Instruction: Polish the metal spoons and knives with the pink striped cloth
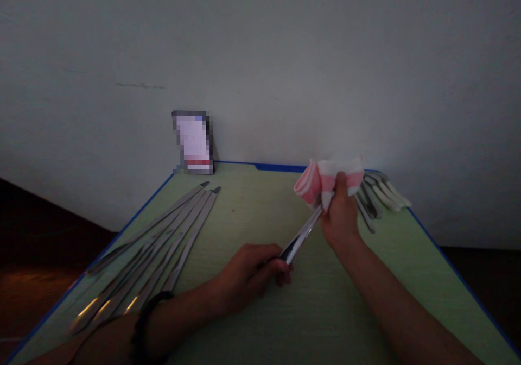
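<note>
My left hand (248, 278) is closed on the near end of a long shiny metal utensil (301, 238) that slants up to the right above a pale green table (252, 213). My right hand (341, 213) is closed around a pink and white cloth (325, 183), which wraps the utensil's far end. A dark band sits on my left wrist.
Several long metal utensils (163, 240) lie side by side on the table's left part. A smaller bunch of metal utensils (378, 194) lies at the far right behind my right hand. A small card (193, 142) leans on the white wall. The table has a blue edge.
</note>
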Available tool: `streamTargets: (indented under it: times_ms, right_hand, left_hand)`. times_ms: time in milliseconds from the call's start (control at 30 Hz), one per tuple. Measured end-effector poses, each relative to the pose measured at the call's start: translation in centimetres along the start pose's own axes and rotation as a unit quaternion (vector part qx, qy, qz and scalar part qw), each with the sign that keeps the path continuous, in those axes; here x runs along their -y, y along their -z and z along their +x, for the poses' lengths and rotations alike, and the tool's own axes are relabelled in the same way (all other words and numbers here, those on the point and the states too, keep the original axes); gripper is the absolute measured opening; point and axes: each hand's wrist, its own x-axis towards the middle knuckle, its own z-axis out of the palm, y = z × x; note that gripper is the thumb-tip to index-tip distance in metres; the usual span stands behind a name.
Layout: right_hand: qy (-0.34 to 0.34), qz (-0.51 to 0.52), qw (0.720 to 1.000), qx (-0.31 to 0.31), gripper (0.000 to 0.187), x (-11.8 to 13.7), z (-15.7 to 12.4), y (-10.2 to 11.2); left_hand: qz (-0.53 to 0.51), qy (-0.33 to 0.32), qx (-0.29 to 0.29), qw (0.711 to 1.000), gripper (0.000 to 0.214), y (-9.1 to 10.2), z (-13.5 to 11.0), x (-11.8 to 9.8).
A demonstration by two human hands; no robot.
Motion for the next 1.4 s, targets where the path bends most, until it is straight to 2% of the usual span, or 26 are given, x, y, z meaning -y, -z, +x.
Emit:
streamTargets:
  times_ms: [67,167,500,667,767,833,900,933,1000,1067,1133,1167,1200,1267,1400]
  right_hand:
    - [-0.023,-0.039,0.999,-0.008,0.049,-0.3,-1.2,-0.3]
    - [-0.046,-0.092,0.994,0.030,0.050,-0.4,-2.9,-0.7]
    - [-0.063,-0.157,0.982,0.077,0.048,-0.2,-7.8,-1.8]
    - [-0.012,-0.180,0.981,0.077,0.047,-0.2,-6.8,-1.6]
    - [0.029,-0.203,0.971,0.122,0.048,0.1,-5.1,-1.2]
    - [0.071,-0.234,0.955,0.170,0.049,0.5,-3.6,-0.7]
    - [0.110,-0.269,0.918,0.272,0.047,1.2,-2.1,-0.1]
    - [0.122,-0.298,0.888,0.329,0.046,1.7,-1.5,0.3]
    - [0.137,-0.357,0.812,0.441,0.041,2.6,-0.6,1.1]
    - [0.122,-0.406,0.729,0.537,0.038,3.5,-0.3,1.7]
    - [0.096,-0.441,0.658,0.603,0.039,4.0,-0.3,2.1]
    - [0.082,-0.454,0.631,0.624,0.040,4.2,-0.3,2.2]
    - [0.070,-0.464,0.610,0.638,0.042,4.3,-0.4,2.3]
    - [0.049,-0.473,0.586,0.656,0.045,4.3,-0.4,2.5]
    - [-0.005,-0.466,0.576,0.671,0.050,4.5,0.3,3.0]
  left_hand:
    - [-0.014,0.014,-0.015,1.000,0.034,0.0,0.1,0.1]
    - [-0.016,0.011,-0.039,0.999,0.034,-0.1,0.2,0.2]
    - [-0.066,-0.015,-0.109,0.992,0.033,-0.1,0.5,0.3]
    - [-0.058,0.010,-0.164,0.985,0.032,0.4,1.1,-0.3]
    - [-0.071,0.002,-0.203,0.977,0.029,0.6,1.2,-0.3]
    - [-0.109,-0.009,-0.220,0.969,0.026,0.7,1.1,-0.3]
    - [-0.150,-0.012,-0.229,0.962,0.024,0.8,1.1,-0.3]
    - [-0.166,-0.007,-0.231,0.959,0.023,0.8,1.2,-0.3]
    - [-0.188,0.004,-0.227,0.956,0.021,0.7,1.3,-0.2]
    - [-0.196,0.012,-0.218,0.956,0.022,0.7,1.5,0.0]
    - [-0.202,0.013,-0.202,0.958,0.027,0.6,1.6,0.3]
    - [-0.205,0.015,-0.192,0.960,0.031,0.5,1.6,0.4]
    - [-0.206,0.019,-0.185,0.961,0.035,0.4,1.6,0.6]
    - [-0.198,0.034,-0.179,0.963,0.044,0.4,1.5,0.6]
    - [-0.142,0.056,-0.196,0.969,0.055,0.8,1.1,0.2]
